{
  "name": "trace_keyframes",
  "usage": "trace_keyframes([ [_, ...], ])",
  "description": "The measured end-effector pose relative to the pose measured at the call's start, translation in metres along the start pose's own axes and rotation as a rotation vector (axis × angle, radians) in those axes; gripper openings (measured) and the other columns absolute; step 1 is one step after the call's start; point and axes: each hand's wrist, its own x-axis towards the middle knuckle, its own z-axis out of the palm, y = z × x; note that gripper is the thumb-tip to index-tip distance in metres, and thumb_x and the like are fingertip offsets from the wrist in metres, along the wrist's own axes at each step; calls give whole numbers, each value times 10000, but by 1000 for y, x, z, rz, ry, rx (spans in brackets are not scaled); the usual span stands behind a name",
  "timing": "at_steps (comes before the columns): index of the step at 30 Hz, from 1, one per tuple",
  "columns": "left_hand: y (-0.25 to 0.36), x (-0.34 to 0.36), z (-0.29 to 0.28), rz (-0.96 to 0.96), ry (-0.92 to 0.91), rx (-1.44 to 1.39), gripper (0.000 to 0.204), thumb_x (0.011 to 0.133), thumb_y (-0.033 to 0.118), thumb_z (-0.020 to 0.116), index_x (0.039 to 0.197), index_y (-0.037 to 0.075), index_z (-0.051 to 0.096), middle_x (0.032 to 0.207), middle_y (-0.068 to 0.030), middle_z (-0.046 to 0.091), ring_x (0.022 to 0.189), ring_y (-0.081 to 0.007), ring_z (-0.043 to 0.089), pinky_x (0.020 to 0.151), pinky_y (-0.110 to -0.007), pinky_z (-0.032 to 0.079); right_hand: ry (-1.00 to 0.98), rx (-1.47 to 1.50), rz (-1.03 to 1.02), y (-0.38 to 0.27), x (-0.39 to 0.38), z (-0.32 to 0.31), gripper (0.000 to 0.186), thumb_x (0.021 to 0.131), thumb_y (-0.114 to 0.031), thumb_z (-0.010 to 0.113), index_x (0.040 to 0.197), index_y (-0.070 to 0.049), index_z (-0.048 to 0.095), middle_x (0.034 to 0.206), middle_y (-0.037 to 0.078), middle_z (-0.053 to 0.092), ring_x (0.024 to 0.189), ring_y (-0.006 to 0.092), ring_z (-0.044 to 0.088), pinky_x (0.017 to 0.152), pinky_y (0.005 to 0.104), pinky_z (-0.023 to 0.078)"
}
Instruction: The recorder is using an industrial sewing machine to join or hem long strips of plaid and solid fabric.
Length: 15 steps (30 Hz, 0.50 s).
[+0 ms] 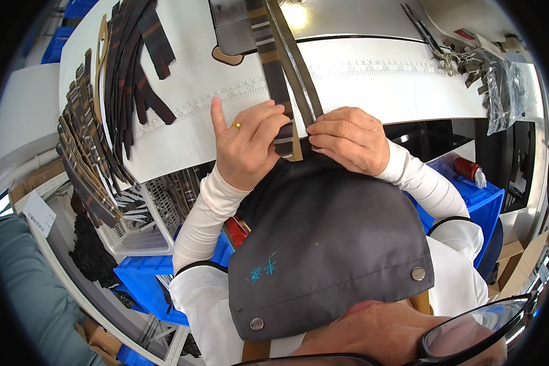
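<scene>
"Just beyond the grey apron point(329, 238): hands, two, bare. State?"

"Left hand point(250, 143) — thumb and curled fingers gripping the near end of a striped strip point(271, 67), outermost finger raised clear, gold-coloured ring on the finger beside it. Right hand point(351, 140) — fingertips pinching the near end of a brown zipper tape point(297, 68), metal teeth showing."

"Location of both pieces?"

"Across the white tabletop point(189, 137), near ends at its front edge, between the hands."

"Step in hand?"

"By judgement, lining up strip and tape lengthwise. The next move seems to call for closing the gap between them, edges level, neither piece twisted. Whether they are joined at the far end, one cannot tell."

"Direction?"

"Long axes running away from the wearer, leaning left toward the far end; the pieces close together there, parted by a narrow wedge nearer the hands."

"Farther out?"

"Loose patterned strips point(79, 100), one bundle, left side of the tabletop. Grey metal surface point(354, 24), one, beyond the ruler markings."
</scene>
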Motion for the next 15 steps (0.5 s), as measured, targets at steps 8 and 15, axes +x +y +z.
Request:
trace_keyframes([
  [8,-2,-1,1,23,32,-31,267,707,73,762,914,96,594,995,-15,664,966,-188,647,1104,-522,179,15,-69,79,-20,13,5,193,645,-51,690,830,-36,634,922,56,638,850,194,621,709,304,501],
  [15,-6,-3,4,51,46,-37,257,716,159,742,921,102,599,968,4,638,910,-182,656,1106,-551,126,-11,-97,82,-27,20,14,193,645,-83,699,815,-38,619,911,53,631,838,184,607,710,297,490],
])
